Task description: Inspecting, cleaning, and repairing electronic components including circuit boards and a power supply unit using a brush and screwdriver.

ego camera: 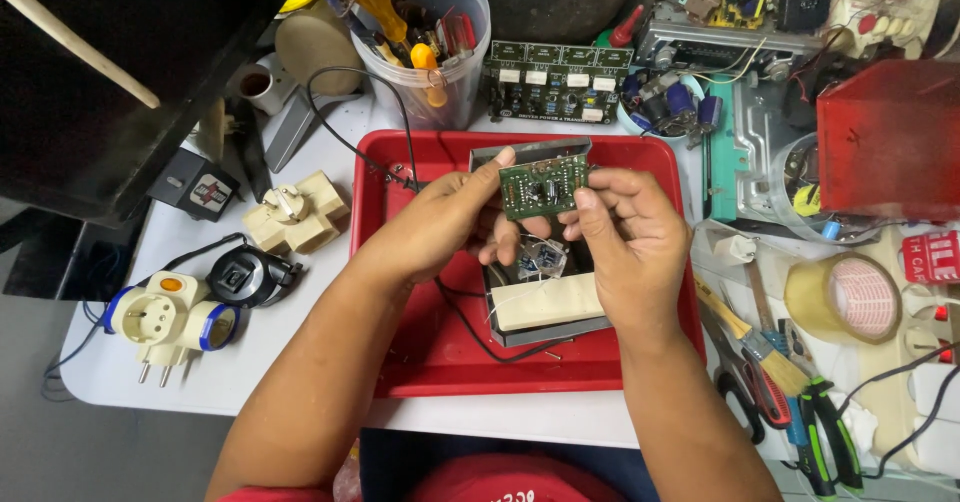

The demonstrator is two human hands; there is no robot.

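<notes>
Both hands hold a small green circuit board point(543, 184) above a red tray point(420, 352). My left hand point(450, 222) grips its left edge with thumb on top. My right hand point(630, 242) pinches its right edge. Under the board lies an open grey metal case point(530, 152) with a cream block point(545, 302) and thin white wires inside. A black cable point(470, 327) runs across the tray to the case.
A clear tub of screwdrivers point(430, 42) and a larger green circuit board point(555, 82) stand behind the tray. Plug adapters point(170, 322) lie at left. At right lie a red box point(890, 137), tape roll point(845, 297), brush point(760, 347) and pliers point(820, 432).
</notes>
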